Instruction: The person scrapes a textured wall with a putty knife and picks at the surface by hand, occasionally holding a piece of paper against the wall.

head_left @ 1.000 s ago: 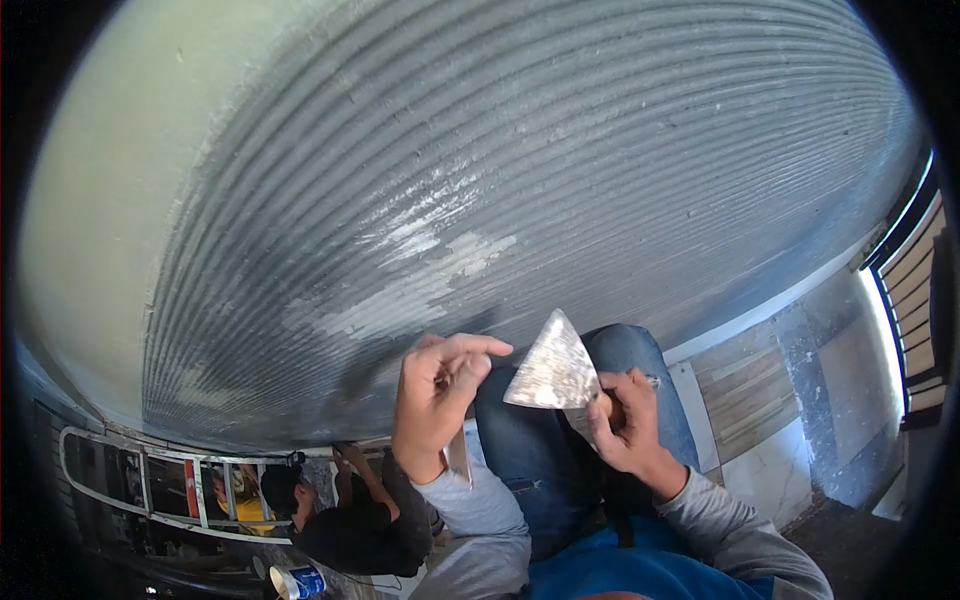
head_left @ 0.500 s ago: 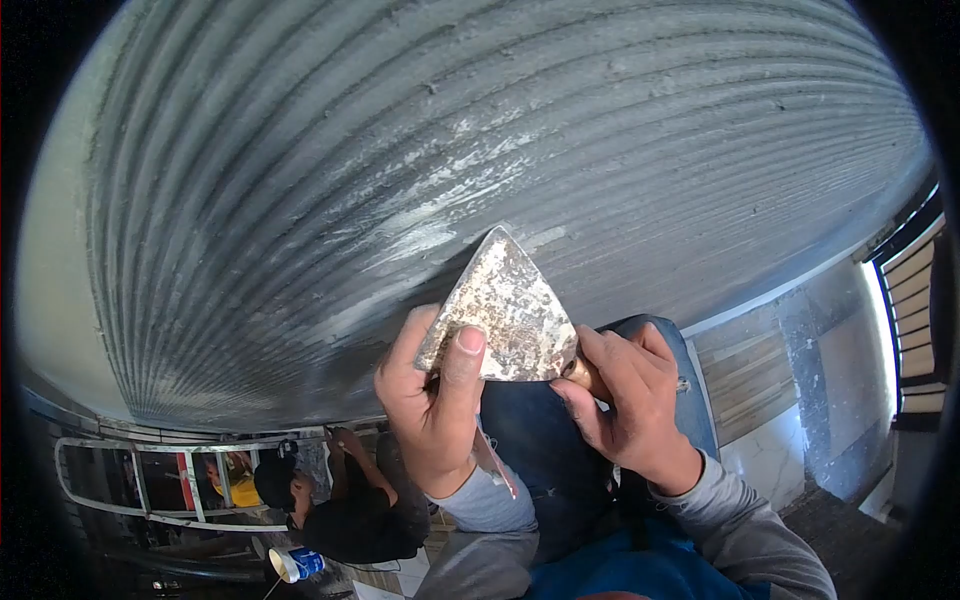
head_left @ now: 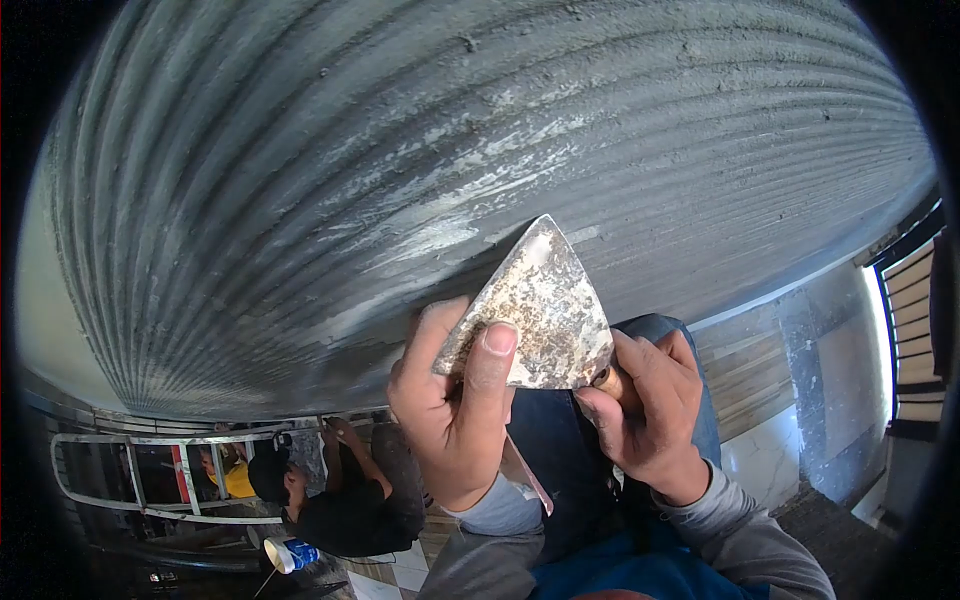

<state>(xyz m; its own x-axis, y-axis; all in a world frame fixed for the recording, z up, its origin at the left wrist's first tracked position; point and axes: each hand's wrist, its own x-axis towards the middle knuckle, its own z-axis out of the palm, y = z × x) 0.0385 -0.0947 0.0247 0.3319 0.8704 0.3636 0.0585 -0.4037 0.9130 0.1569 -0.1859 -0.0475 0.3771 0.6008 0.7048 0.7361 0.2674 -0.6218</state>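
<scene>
A trowel [head_left: 560, 310] with a pointed, paint-spattered blade is held between both hands, its tip overlapping the ribbed grey wall in this view. My left hand [head_left: 455, 400] is closed on the blade's left edge, thumb pressed flat on the near face and fingers behind it. My right hand [head_left: 650, 400] wraps round the wooden handle at the blade's lower right corner. Behind the tip, the ribbed wall [head_left: 400, 130] carries a smeared whitish patch [head_left: 440, 235]. A thin pinkish strip [head_left: 532, 478] shows below my left hand.
At the lower left, a person in black [head_left: 365, 510] is beside a metal ladder [head_left: 140, 480], with someone in yellow [head_left: 238, 480] behind it. A white and blue bucket [head_left: 290, 554] stands nearby. Floor tiles [head_left: 750, 390] and a barred opening [head_left: 920, 340] lie to the right.
The trowel and both hands have shifted a little to the right in view, still gripping the same way. The wall appears slightly closer.
</scene>
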